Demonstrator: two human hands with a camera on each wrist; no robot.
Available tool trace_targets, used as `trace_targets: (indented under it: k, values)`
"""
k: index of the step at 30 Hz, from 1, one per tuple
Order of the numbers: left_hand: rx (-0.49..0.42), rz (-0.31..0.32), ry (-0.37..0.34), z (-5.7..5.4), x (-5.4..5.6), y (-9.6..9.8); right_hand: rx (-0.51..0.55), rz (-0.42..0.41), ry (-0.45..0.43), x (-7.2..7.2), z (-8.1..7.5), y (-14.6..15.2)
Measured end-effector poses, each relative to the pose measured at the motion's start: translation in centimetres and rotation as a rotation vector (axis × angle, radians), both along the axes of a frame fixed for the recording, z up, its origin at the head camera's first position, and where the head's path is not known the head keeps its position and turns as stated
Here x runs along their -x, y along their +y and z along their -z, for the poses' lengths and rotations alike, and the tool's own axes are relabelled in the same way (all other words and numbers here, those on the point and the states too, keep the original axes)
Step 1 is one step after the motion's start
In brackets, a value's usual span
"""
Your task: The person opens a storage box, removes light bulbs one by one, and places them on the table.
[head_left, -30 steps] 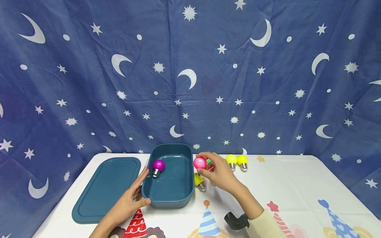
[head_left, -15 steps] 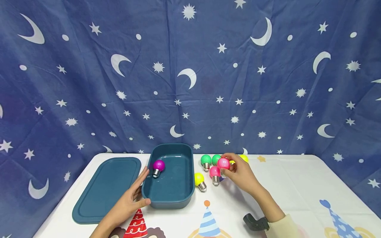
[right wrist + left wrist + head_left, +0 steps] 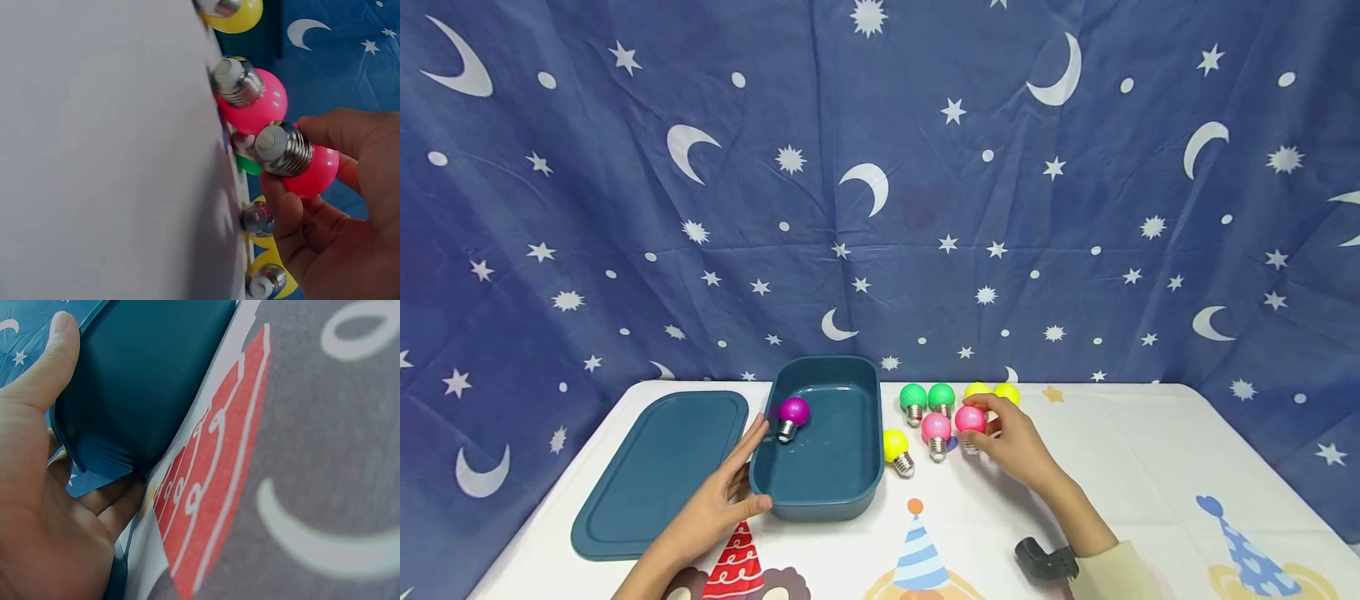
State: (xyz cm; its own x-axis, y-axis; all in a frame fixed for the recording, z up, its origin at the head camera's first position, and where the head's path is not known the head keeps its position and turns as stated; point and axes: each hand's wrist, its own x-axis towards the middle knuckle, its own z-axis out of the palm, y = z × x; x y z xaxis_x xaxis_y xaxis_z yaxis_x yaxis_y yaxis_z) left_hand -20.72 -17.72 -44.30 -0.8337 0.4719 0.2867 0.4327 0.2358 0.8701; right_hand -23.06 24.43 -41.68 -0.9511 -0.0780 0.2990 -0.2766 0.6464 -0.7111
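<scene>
My right hand (image 3: 1013, 443) pinches a pink light bulb (image 3: 970, 419) between thumb and fingers, its metal base pointing down toward the table. In the right wrist view the screw base (image 3: 284, 149) faces the camera. Just left of it stands another pink bulb (image 3: 936, 427). Against the near left corner of a dark teal box (image 3: 820, 511) rests my left hand (image 3: 713, 508), thumb at the front wall and fingers stretched along the side. Inside the box, one purple bulb (image 3: 794, 411) leans at the left wall.
Two green bulbs (image 3: 913, 395) stand behind the pink ones, and two yellow bulbs (image 3: 1007, 393) are behind my right hand. A third yellow bulb (image 3: 895, 445) lies beside the box. The flat teal lid (image 3: 658, 475) lies left. A starry blue curtain (image 3: 925, 208) hangs behind.
My right hand has carried the pink bulb from beside the box rightward, then lowered it beside the other pink bulb. The green bulbs came into full view. My left hand stays at the box.
</scene>
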Motion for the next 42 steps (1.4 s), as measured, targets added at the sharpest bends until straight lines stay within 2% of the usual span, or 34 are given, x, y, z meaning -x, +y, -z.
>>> trace_targets:
  k: [9,14,28,42]
  values:
    - [0.000,0.007,0.017,-0.3,-0.1,-0.1,-0.107,0.006,0.033,0.1,0.7,-0.5]
    - [-0.004,0.002,0.015,-0.3,-0.2,-0.1,-0.133,0.029,0.018,0.1,0.8,-0.6]
    - [0.008,0.007,0.020,-0.3,-0.1,-0.1,-0.126,0.068,-0.015,0.1,0.7,-0.5]
    - [0.007,-0.002,0.012,-0.2,-0.1,0.0,-0.082,0.048,0.044,0.0,-0.9,0.4]
